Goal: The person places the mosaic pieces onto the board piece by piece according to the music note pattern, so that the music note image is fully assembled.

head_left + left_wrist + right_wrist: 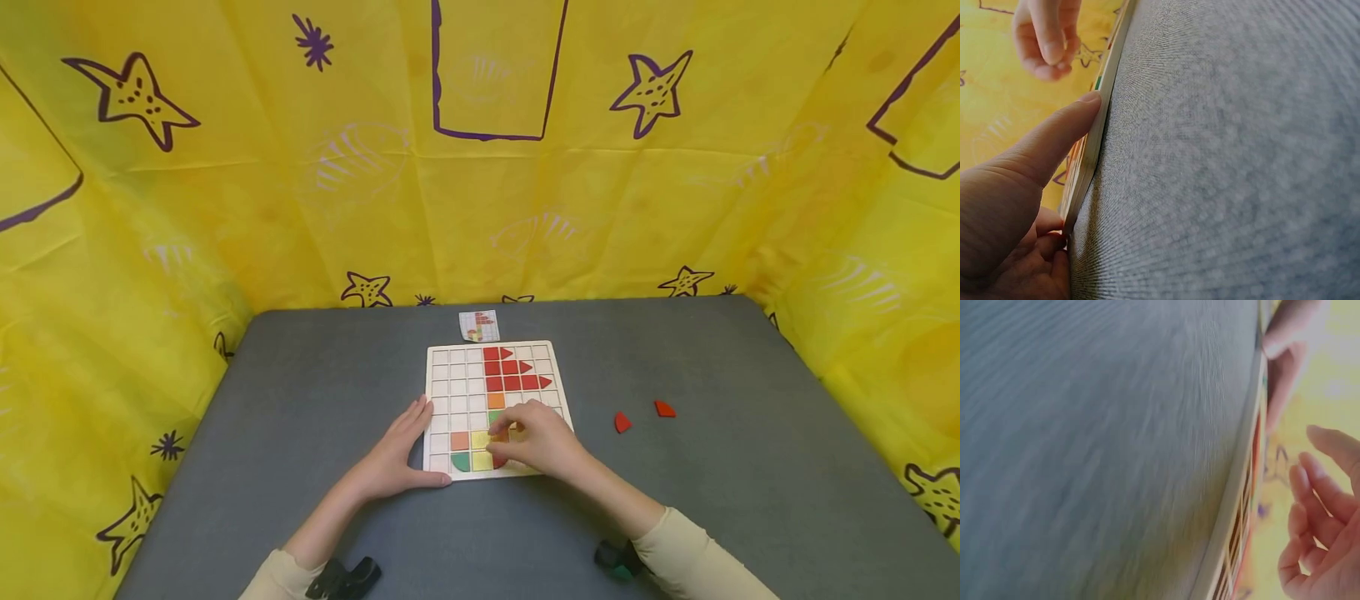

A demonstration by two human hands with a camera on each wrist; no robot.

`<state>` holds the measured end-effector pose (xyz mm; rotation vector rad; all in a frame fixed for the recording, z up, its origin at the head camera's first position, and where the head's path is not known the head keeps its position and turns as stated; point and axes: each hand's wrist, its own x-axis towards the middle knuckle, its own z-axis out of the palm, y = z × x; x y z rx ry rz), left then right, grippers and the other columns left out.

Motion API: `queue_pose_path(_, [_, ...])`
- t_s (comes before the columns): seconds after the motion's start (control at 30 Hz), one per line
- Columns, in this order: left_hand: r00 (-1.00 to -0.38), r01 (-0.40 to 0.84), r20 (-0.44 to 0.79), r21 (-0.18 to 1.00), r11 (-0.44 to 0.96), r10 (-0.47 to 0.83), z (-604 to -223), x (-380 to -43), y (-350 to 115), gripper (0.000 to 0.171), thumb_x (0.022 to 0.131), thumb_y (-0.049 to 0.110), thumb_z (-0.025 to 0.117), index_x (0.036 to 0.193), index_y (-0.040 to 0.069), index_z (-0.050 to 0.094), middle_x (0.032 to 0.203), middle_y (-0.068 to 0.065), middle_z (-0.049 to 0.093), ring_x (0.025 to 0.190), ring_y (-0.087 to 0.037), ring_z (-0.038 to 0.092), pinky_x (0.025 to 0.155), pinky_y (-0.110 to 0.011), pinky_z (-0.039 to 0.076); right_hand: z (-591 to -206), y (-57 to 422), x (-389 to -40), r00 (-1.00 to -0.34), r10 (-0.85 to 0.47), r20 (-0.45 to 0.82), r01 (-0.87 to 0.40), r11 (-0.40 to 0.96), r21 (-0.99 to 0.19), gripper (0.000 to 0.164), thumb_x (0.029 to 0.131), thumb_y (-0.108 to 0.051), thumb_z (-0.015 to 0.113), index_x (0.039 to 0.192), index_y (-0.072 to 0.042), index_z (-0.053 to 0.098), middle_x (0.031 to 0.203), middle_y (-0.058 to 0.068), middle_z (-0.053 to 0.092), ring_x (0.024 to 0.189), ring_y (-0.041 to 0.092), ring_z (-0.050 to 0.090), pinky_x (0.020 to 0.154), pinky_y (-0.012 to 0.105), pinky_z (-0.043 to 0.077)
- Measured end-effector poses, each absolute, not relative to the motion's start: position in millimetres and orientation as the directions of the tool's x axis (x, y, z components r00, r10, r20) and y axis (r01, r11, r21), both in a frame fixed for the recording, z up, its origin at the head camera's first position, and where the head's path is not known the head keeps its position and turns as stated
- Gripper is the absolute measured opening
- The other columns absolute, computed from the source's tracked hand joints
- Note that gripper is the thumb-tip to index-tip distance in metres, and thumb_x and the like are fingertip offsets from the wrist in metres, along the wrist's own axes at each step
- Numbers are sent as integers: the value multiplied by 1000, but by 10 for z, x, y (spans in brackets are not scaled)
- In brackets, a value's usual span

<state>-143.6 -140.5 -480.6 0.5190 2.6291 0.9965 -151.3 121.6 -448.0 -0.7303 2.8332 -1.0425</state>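
A square wooden grid board lies on the table, with red, orange, yellow and green flat pieces in its cells. My left hand rests along the board's left edge, thumb at the near left corner. In the left wrist view the thumb lies straight against the board's rim. My right hand hovers over the board's lower right part, fingers bent and thumb apart. No piece shows between its fingers in the right wrist view. It partly hides a red piece and cells nearby.
A small printed card with a coloured grid pattern lies just behind the board. Two loose red quarter-round pieces, one nearer and one farther right, lie on the grey table. Yellow patterned cloth surrounds the table's back and sides.
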Motion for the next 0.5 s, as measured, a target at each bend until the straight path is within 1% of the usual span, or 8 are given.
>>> queue_pose_path(0.13, [-895,234,-129,679,696,427,-4805,-1440,-1406,114,68,52,80,151,6,18,160,-11,9,148,-31,6,112,-56,20,-4436,1477,-1512,-928,-351,128,-341,657,-672,14,75,-30,80,85,-22,73,75,-18,64,75,15,56,66,26,44])
queue_pose_path(0.23, [-895,238,-127,676,697,428,-4805,-1443,-1404,114,68,53,80,151,6,18,160,-11,9,148,-31,6,113,-56,20,-4418,1711,-1500,-951,-278,136,-295,683,-669,16,75,-30,80,87,-22,72,75,-19,64,73,16,55,64,25,41])
queue_pose_path(0.37, [-895,236,-129,675,699,426,-4805,-1445,-1398,114,68,52,80,151,6,18,160,-11,9,147,-31,7,113,-56,20,-4454,2046,-1483,-975,-189,115,-217,716,-664,20,75,-32,80,90,-22,71,76,-17,65,72,11,53,63,24,40])
queue_pose_path(0.5, [-896,237,-128,673,700,426,-4806,-1444,-1391,114,68,52,80,151,5,19,160,-11,9,147,-32,7,112,-56,20,-4531,2369,-1474,-986,-132,102,-166,746,-645,22,75,-34,80,92,-22,70,78,-14,67,67,6,54,62,23,41])
